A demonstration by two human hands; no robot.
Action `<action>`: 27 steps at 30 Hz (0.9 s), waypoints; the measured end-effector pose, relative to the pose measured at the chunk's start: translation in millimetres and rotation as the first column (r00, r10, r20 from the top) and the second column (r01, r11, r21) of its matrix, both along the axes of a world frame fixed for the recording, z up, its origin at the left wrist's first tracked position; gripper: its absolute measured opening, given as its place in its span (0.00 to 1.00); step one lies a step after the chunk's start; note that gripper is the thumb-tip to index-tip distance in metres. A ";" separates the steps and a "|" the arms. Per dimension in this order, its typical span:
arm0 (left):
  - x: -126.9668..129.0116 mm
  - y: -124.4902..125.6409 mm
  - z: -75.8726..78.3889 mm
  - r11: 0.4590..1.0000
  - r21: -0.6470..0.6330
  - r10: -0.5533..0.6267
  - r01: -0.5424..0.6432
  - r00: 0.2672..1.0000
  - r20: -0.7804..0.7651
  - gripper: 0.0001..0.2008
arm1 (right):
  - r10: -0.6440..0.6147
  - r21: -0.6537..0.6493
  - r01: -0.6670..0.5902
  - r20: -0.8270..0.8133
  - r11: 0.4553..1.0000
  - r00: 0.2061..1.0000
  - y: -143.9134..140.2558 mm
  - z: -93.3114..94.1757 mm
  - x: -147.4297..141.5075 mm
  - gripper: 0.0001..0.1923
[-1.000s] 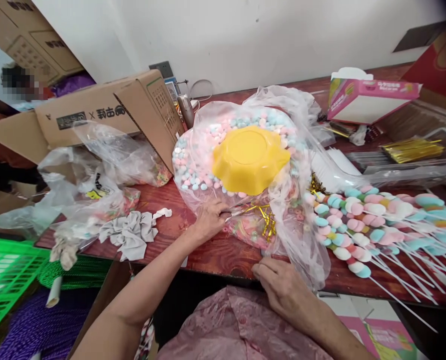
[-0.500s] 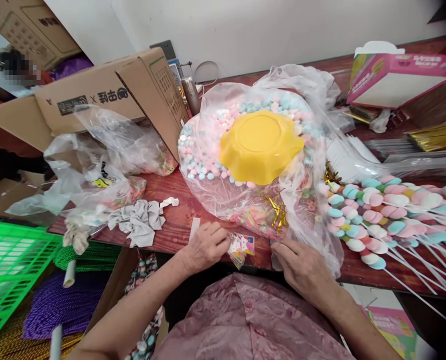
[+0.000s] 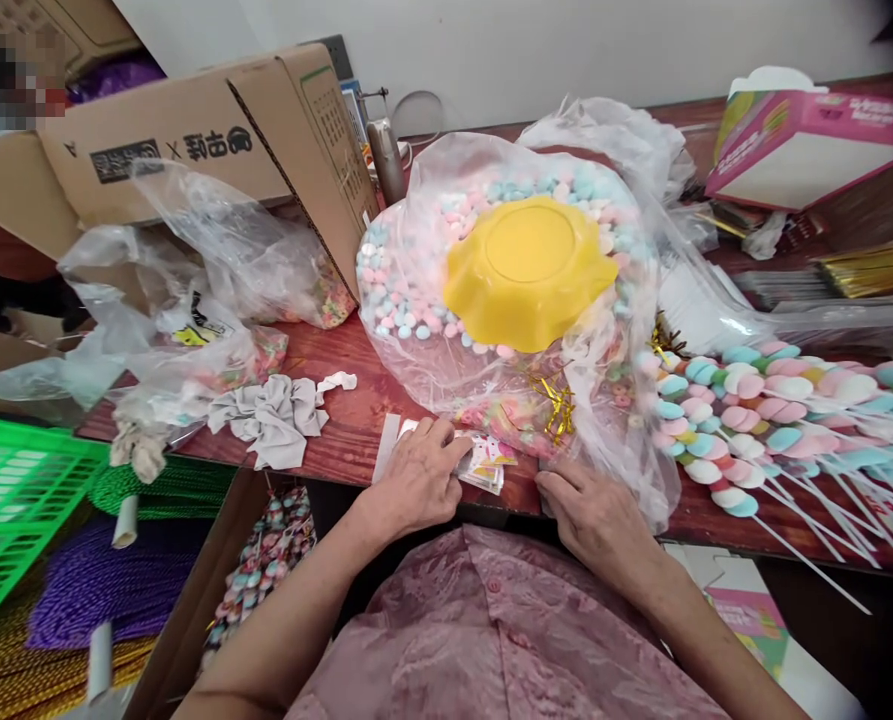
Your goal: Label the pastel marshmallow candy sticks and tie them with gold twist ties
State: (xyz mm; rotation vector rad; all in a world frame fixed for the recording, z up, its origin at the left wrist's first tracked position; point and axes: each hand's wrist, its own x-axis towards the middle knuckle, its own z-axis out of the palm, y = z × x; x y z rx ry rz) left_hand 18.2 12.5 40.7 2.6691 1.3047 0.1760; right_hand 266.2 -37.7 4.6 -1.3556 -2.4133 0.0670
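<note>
**Small printed packets pinched at the table's near edge**

The left hand point(image 3: 416, 478) closes its fingers on a small stack of clear printed packets point(image 3: 483, 462), pressing them flat on the red wooden table point(image 3: 348, 440) right at its front edge. Just to the right of that grip the right hand point(image 3: 588, 510) lies palm down with curled fingers on the skirt of a big clear plastic bag point(image 3: 626, 470); whether it pinches the film I cannot tell. Directly beyond the packets, inside the bag, lie gold twist ties point(image 3: 555, 405) and a heap of pink and blue candies point(image 3: 408, 300), topped by an upturned yellow bowl point(image 3: 528, 270). Farther right of the hands, marshmallow skewers point(image 3: 753, 420) fan out across the table. Left of the grip sits a crumpled grey cloth point(image 3: 273, 420), then loose plastic bags point(image 3: 191, 290), with a cardboard box point(image 3: 183, 140) behind them. A green crate point(image 3: 11, 510) stands low at the far left.
</note>
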 end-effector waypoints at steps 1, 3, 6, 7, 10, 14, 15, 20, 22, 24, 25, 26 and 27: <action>0.8 -2.8 4.1 1.000 -0.019 -0.002 0.001 1.000 -0.027 0.19 | 0.006 0.000 -0.006 -0.001 1.000 1.000 -0.2 -0.2 0.9 0.12; 3.7 -7.5 5.7 1.000 -0.006 0.000 -0.001 0.996 -0.085 0.16 | 0.011 0.007 -0.011 0.003 1.000 1.000 -0.5 -0.6 1.6 0.12; 8.5 -12.5 -6.8 0.994 0.106 0.000 0.014 0.991 -0.133 0.12 | -0.004 0.012 0.003 0.027 1.000 1.000 -1.8 -0.7 -0.2 0.12; 8.8 -13.7 -13.2 0.987 0.159 -0.006 0.026 0.992 -0.122 0.11 | -0.009 0.014 0.008 0.033 1.000 0.999 -2.6 -0.6 -1.2 0.12; 3.8 -15.8 -30.9 0.948 0.317 -0.034 0.036 0.999 -0.011 0.08 | -0.004 0.016 0.004 0.039 1.000 0.999 -6.2 -0.2 -3.2 0.13; -8.3 -16.1 -39.6 0.918 0.396 -0.026 -0.039 0.987 0.158 0.11 | 0.022 0.020 -0.022 0.032 1.000 0.999 -9.8 -1.8 -2.5 0.13; -10.0 -15.9 -38.7 0.921 0.387 -0.020 -0.051 0.984 0.177 0.11 | 0.025 0.022 -0.026 0.028 0.999 0.999 -9.8 -2.3 -2.4 0.13; -7.5 -16.6 -25.6 0.962 0.267 0.001 -0.057 0.979 0.205 0.10 | -0.002 -0.017 0.001 -0.020 1.000 1.000 -9.7 2.5 -8.4 0.12; -6.7 -16.0 -23.3 0.973 0.215 0.024 -0.079 0.969 0.247 0.11 | -0.009 -0.024 0.008 -0.035 1.000 0.999 -11.0 7.6 -13.2 0.11; -7.9 -12.5 -26.6 0.982 0.164 0.038 -0.095 0.947 0.319 0.11 | -0.017 -0.012 0.017 -0.013 1.000 1.000 -12.1 12.4 -15.5 0.10; -8.5 -10.2 -29.8 0.985 0.142 0.041 -0.100 0.928 0.370 0.10 | -0.018 -0.001 0.018 -0.004 1.000 1.000 -12.9 14.5 -14.4 0.09; -8.8 -8.3 -33.4 0.987 0.123 0.043 -0.106 0.902 0.429 0.09 | -0.015 0.021 0.015 -0.015 1.000 1.000 -14.3 16.8 -11.2 0.09; -8.8 -6.9 -36.8 0.988 0.103 0.047 -0.112 0.868 0.494 0.08 | -0.012 0.066 0.015 -0.049 0.998 0.999 -16.3 19.2 -5.5 0.10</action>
